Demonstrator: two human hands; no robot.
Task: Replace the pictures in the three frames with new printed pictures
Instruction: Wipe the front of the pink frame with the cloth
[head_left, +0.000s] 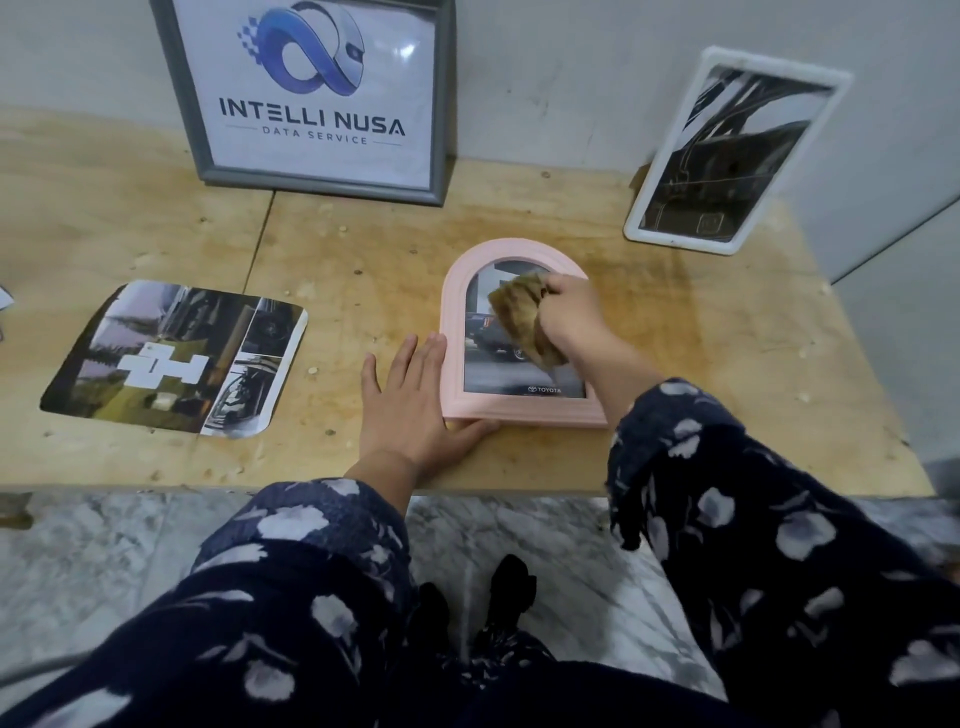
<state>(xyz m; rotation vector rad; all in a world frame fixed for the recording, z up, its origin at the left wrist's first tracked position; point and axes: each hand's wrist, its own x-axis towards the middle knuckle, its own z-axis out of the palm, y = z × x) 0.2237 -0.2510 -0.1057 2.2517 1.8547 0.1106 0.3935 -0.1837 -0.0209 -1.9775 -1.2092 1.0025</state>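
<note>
A pink arched frame lies flat on the wooden table, face up, with a car picture under its glass. My right hand grips a brown cloth and presses it on the glass. My left hand lies flat with straight fingers against the frame's left edge, thumb along its bottom edge. A grey frame with a logo print leans on the wall at the back. A white frame with a dark picture leans at the back right.
Loose printed pictures lie on the table at the left, with a small white paper cut-out on top. The table's front edge runs just below my left wrist. A grey wall stands behind the table, and marble floor lies below.
</note>
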